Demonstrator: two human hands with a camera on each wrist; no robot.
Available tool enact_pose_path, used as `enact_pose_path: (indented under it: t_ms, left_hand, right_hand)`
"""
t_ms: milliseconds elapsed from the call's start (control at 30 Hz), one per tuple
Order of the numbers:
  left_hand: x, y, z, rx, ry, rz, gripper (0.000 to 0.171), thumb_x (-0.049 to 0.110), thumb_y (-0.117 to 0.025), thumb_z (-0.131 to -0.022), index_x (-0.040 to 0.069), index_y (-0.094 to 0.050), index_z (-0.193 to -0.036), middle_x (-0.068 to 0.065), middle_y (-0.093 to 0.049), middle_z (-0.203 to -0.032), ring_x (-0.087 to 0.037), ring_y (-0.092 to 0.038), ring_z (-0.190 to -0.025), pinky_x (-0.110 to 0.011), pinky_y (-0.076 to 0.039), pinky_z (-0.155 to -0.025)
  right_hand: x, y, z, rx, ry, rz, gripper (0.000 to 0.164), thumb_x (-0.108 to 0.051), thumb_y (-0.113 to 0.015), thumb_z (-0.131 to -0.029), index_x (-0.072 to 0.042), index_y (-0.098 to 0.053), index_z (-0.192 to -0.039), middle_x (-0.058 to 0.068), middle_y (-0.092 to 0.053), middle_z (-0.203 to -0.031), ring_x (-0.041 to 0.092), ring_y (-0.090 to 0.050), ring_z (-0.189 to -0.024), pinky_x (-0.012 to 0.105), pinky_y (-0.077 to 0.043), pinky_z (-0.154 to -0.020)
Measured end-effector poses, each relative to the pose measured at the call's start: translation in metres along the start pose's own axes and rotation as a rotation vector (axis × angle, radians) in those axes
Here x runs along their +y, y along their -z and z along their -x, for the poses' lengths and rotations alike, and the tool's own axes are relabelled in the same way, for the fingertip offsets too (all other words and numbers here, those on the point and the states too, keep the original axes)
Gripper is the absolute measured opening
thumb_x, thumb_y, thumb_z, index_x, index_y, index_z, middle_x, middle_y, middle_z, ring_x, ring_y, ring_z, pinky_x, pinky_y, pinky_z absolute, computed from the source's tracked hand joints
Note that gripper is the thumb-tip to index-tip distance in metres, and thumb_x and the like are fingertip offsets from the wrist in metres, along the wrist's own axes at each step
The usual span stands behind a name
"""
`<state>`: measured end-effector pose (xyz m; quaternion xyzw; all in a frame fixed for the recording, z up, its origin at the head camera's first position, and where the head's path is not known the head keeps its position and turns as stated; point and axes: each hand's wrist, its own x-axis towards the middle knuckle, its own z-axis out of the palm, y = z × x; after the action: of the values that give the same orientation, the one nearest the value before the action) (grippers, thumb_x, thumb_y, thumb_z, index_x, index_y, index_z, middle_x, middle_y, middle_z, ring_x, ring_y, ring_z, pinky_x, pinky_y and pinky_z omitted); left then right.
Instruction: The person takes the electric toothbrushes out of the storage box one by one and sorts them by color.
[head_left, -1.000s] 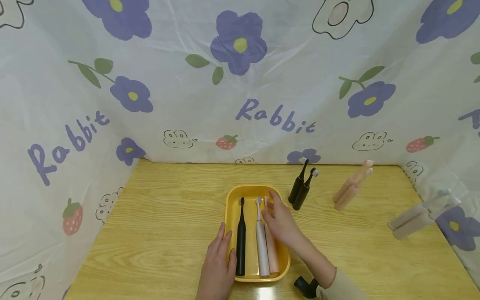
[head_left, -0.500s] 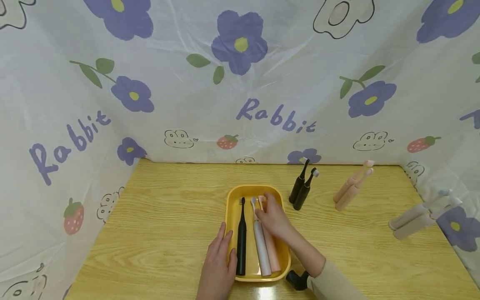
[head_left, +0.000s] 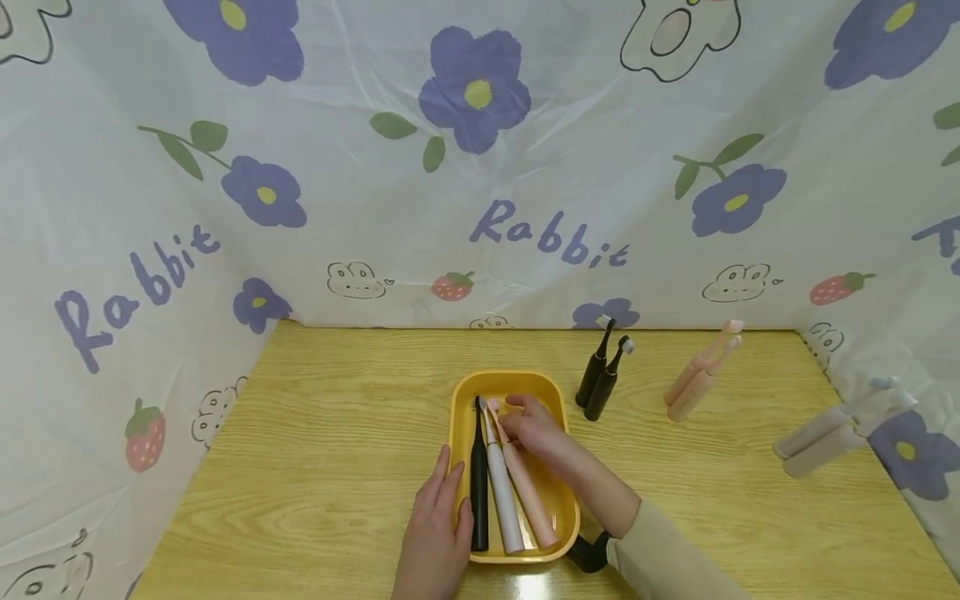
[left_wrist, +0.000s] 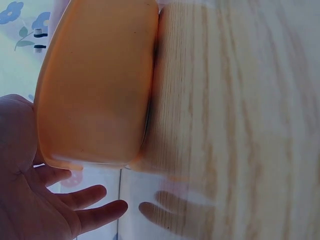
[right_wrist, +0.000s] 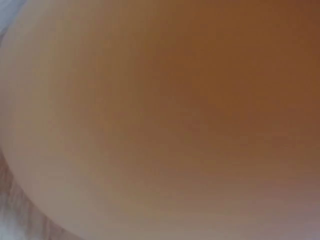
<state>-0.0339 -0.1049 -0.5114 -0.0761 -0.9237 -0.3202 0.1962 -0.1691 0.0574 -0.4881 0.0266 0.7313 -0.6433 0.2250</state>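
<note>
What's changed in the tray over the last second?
The right hand has shifted left over the tray. The white toothbrush slid left and the pink toothbrush swung its head left, bunching both heads beside that of the black toothbrush. No clear grip or release shows. The left hand stays at the tray's left side; the standing black pair, pink pair and pale pair haven't moved.

A: What encloses the tabletop (head_left: 322, 467)?
B: White sheeting (head_left: 360, 208), lightly creased, at the rear and both sides; printed motifs include purple flowers (head_left: 476, 92), strawberries (head_left: 452, 287) and the word "Rabbit" (head_left: 553, 237).
A: And the tabletop itself?
B: Yellowish, with visible wood grain; its far edge meets the rear sheeting in a nearly straight line. A bright reflection (head_left: 532, 587) lies toward its near side.
</note>
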Motion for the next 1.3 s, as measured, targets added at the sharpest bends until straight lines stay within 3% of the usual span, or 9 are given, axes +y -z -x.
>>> enact_pose_path:
  t_ms: [300, 533, 600, 867, 1067, 1167, 1300]
  left_hand:
    - [0.000, -0.002, -0.001, 0.005, -0.002, 0.004, 0.046, -0.002, -0.074, -0.087, -0.005, -0.063, -0.131, -0.021, -0.048, -0.152, -0.037, -0.059, -0.121, -0.051, -0.057, -0.091]
    - [0.000, -0.001, -0.002, 0.012, -0.019, 0.011, 0.046, -0.002, -0.072, -0.087, -0.005, -0.063, -0.132, -0.020, -0.049, -0.152, -0.037, -0.059, -0.121, -0.052, -0.056, -0.093]
    - [-0.001, -0.001, -0.002, 0.007, -0.015, 0.009, 0.046, -0.002, -0.072, -0.087, -0.005, -0.063, -0.132, -0.020, -0.050, -0.152, -0.038, -0.060, -0.120, -0.053, -0.055, -0.093]
    - [-0.001, -0.001, 0.000, -0.010, 0.006, -0.014, 0.046, 0.000, -0.074, -0.087, -0.005, -0.063, -0.131, -0.020, -0.050, -0.151, -0.037, -0.059, -0.121, -0.051, -0.056, -0.093]
    - [-0.001, -0.001, 0.000, -0.013, 0.009, -0.008, 0.045, 0.000, -0.073, -0.088, -0.005, -0.063, -0.131, -0.020, -0.050, -0.152, -0.037, -0.059, -0.121, -0.052, -0.055, -0.094]
    - [0.000, -0.002, 0.000, -0.028, 0.024, -0.001, 0.045, 0.000, -0.072, -0.089, -0.005, -0.062, -0.132, -0.019, -0.049, -0.153, -0.038, -0.058, -0.123, -0.052, -0.054, -0.095]
    - [-0.001, -0.002, 0.000, -0.038, 0.026, -0.001, 0.045, 0.001, -0.071, -0.089, -0.006, -0.062, -0.133, -0.020, -0.048, -0.153, -0.038, -0.058, -0.124, -0.053, -0.054, -0.096]
  right_hand:
    - [0.001, 0.000, 0.004, -0.015, 0.044, 0.089, 0.049, -0.007, -0.062, -0.098, 0.014, -0.046, -0.139, 0.022, -0.064, -0.111, 0.027, -0.065, -0.093, 0.036, -0.056, -0.081]
    - [-0.002, 0.005, 0.017, -0.188, 0.091, -0.041, 0.027, 0.002, -0.049, -0.103, 0.019, -0.053, -0.124, 0.019, -0.065, -0.091, 0.017, -0.063, -0.077, 0.031, -0.058, -0.075]
    - [-0.006, 0.008, 0.023, -0.229, 0.104, -0.035, 0.026, 0.002, -0.046, -0.105, 0.019, -0.053, -0.124, 0.016, -0.064, -0.089, 0.017, -0.063, -0.077, 0.032, -0.059, -0.076]
    - [-0.016, 0.027, 0.052, -0.309, 0.178, 0.179, 0.024, -0.005, -0.048, -0.107, 0.010, -0.056, -0.125, 0.016, -0.069, -0.100, 0.025, -0.068, -0.087, 0.037, -0.059, -0.066]
    - [-0.018, 0.039, 0.071, -0.256, 0.289, 0.244, 0.021, -0.006, -0.051, -0.107, 0.007, -0.058, -0.122, 0.021, -0.069, -0.106, 0.032, -0.070, -0.092, 0.033, -0.060, -0.068]
    - [-0.023, 0.048, 0.082, -0.190, 0.352, 0.219, 0.022, -0.006, -0.051, -0.107, 0.007, -0.058, -0.123, 0.021, -0.068, -0.108, 0.037, -0.070, -0.099, 0.033, -0.062, -0.074]
    - [-0.031, 0.067, 0.097, -0.071, 0.469, 0.171, 0.022, -0.006, -0.052, -0.107, 0.006, -0.058, -0.124, 0.024, -0.067, -0.112, 0.030, -0.070, -0.102, 0.034, -0.062, -0.079]
